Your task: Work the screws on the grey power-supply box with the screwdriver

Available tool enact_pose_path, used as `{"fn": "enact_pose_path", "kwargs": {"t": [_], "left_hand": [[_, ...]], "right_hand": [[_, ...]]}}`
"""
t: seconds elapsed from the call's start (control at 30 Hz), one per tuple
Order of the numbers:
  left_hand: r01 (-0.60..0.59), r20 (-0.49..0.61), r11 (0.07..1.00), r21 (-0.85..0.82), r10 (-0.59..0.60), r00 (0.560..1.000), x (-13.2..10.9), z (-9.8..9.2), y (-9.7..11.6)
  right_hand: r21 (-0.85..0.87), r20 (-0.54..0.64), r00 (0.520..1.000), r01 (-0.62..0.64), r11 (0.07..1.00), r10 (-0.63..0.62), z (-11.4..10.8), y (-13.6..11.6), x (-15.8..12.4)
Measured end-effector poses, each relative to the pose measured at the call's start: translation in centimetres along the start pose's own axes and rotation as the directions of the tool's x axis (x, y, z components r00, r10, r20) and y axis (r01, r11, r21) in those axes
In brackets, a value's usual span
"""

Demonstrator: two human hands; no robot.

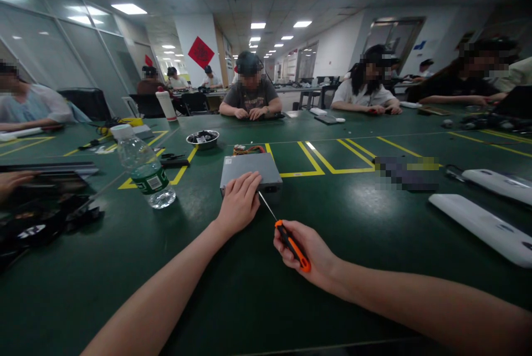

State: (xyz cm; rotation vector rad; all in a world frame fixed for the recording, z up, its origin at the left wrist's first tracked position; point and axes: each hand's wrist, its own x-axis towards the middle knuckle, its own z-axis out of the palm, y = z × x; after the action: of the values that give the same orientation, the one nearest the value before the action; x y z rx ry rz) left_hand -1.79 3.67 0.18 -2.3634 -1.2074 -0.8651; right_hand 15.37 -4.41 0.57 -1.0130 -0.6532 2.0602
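Observation:
A grey metal computer power supply (266, 166) sits on the green table in front of me, with a bundle of coloured wires (249, 149) at its back. My left hand (241, 201) grips it from the near side, fingers over the top and front edge; the thumb is hidden. In my right hand (305, 248) is a screwdriver (293, 246) with an orange and black handle, fingers wrapped round it. Its thin shaft slants up and left to the front face of the power supply, close by my left fingers. The exact spot where the tip ends is hard to make out.
A water bottle (145, 170) stands to the left, near a metal bowl (202, 138) of small dark parts. Dark parts (37, 223) lie far left beside another person's hand (16, 183). White elongated devices (477, 223) lie right. Several people sit across the table.

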Motion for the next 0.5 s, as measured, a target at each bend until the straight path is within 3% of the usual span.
{"fn": "enact_pose_path", "kwargs": {"t": [0.5], "left_hand": [[0.050,-0.017,0.996,-0.069,-0.052,0.999,0.13,0.16,0.31]], "right_hand": [[0.102,-0.074,0.997,-0.008,0.995,0.015,-0.41,0.05,0.04]]}}
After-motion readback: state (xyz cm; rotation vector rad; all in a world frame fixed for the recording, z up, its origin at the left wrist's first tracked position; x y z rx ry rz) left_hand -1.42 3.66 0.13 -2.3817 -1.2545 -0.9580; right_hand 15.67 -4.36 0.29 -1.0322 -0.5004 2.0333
